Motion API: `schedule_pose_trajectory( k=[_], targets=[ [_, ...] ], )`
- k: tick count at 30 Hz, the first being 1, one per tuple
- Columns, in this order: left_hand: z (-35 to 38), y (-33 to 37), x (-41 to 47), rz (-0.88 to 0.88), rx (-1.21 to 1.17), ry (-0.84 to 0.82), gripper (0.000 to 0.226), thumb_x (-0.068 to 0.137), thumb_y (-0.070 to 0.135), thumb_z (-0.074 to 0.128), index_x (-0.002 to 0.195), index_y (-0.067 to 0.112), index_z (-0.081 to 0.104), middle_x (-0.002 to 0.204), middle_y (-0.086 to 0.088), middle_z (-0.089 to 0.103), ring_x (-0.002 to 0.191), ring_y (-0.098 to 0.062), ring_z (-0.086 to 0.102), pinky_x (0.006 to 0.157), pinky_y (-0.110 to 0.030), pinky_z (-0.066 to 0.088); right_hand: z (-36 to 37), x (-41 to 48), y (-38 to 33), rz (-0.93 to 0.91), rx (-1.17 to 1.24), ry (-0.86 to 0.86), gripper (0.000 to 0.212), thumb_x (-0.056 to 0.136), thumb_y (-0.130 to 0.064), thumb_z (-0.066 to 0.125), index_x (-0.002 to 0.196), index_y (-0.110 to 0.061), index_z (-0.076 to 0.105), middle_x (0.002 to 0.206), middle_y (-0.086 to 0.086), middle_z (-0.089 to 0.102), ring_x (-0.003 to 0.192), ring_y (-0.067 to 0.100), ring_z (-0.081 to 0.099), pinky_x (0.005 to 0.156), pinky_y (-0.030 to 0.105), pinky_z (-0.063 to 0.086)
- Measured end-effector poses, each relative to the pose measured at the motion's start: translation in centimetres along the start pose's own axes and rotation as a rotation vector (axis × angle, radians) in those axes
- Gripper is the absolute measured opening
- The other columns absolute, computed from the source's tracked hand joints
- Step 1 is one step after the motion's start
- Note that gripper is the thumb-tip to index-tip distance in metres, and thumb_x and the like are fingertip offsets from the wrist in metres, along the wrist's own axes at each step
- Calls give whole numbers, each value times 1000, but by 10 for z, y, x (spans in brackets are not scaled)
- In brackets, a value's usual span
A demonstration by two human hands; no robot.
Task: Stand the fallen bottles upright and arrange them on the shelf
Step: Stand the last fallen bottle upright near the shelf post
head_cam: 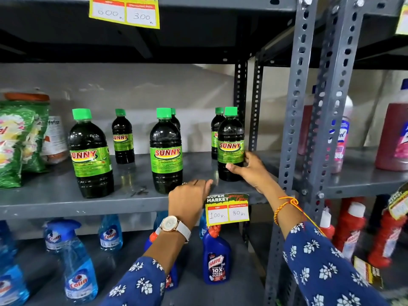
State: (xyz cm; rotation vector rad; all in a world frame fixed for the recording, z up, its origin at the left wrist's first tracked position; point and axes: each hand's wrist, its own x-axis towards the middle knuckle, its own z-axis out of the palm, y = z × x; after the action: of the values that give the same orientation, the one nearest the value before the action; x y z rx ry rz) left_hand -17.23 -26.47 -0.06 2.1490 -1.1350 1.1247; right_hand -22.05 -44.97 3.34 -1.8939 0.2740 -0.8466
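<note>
Several dark "Sunny" bottles with green caps and green labels stand upright on the grey middle shelf point(55, 202). The front row has one at the left point(90, 155), one in the middle point(166, 153) and one at the right point(230, 144). Smaller-looking ones stand behind point(123, 138), point(216, 129). My right hand point(251, 171) grips the lower part of the right front bottle, which rests on the shelf. My left hand point(189, 197) lies on the shelf's front edge beside the middle bottle, holding nothing, fingers loosely extended.
Green detergent bags point(17, 142) fill the shelf's left end. A perforated grey upright point(293, 129) borders the right side. A yellow price tag point(227, 209) hangs on the shelf edge. Blue spray bottles point(77, 266) and a Harpic bottle point(217, 259) stand below.
</note>
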Motion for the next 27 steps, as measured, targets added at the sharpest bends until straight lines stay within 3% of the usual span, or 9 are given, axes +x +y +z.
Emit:
schedule_pose_trajectory(
  k=[3, 6, 9, 12, 18, 21, 23, 27],
  targets=[
    [-1, 1, -1, -3, -10, 5, 33, 79, 22, 72, 53, 7, 57, 47, -11, 60, 33, -31, 52, 38, -22, 25, -3, -5, 0, 7, -40, 4, 60, 75, -19, 75, 124, -14, 41, 126, 4, 57, 119, 20, 50, 106, 41, 36],
    [0, 1, -2, -19, -10, 4, 35, 83, 23, 67, 54, 8, 56, 48, -12, 60, 35, -32, 53, 38, -24, 26, -6, -15, -2, -3, -42, -32, 57, 75, -21, 75, 122, -19, 42, 116, -6, 53, 114, 13, 48, 101, 33, 37],
    [1, 1, -4, -24, -10, -32, 34, 86, 22, 63, 56, 8, 56, 51, -12, 61, 38, -33, 54, 39, -25, 27, -10, -23, -6, 2, -41, -42, 66, 75, -21, 75, 131, -14, 40, 126, -3, 54, 116, 11, 47, 102, 32, 36],
    [-1, 3, -5, -22, 21, -81, 32, 81, 18, 70, 54, 9, 55, 47, -11, 60, 35, -31, 53, 37, -23, 26, -13, -31, -8, 7, -41, -54, 68, 75, -21, 74, 133, -14, 40, 135, 7, 53, 123, 20, 49, 108, 42, 36],
    [-3, 2, -5, 68, 72, -50, 30, 65, 10, 83, 54, 6, 55, 41, -10, 55, 28, -29, 49, 28, -24, 31, -15, -38, -8, -24, -68, -48, 67, 76, -24, 74, 133, -14, 41, 136, 4, 52, 124, 16, 47, 106, 35, 37],
    [2, 0, -5, -2, 17, -51, 31, 88, 25, 60, 63, 7, 58, 54, -13, 62, 44, -34, 58, 39, -30, 34, -14, -40, -11, -20, -48, -66, 63, 77, -23, 73, 131, -15, 42, 125, -3, 55, 111, 8, 49, 91, 22, 38],
    [9, -3, -6, -22, 12, -35, 36, 95, 31, 46, 70, 8, 58, 63, -13, 65, 54, -35, 61, 45, -30, 31, -14, -39, -9, -27, -30, -70, 62, 77, -21, 73, 131, -15, 43, 123, -4, 55, 111, 8, 50, 92, 23, 37],
    [6, -1, -6, -31, -3, -74, 37, 98, 34, 37, 80, 9, 59, 76, -12, 67, 68, -34, 62, 51, -32, 34, -15, -41, -8, -45, -38, -94, 58, 79, -23, 71, 129, -18, 42, 123, -7, 56, 118, 13, 50, 95, 26, 38]
  ],
)
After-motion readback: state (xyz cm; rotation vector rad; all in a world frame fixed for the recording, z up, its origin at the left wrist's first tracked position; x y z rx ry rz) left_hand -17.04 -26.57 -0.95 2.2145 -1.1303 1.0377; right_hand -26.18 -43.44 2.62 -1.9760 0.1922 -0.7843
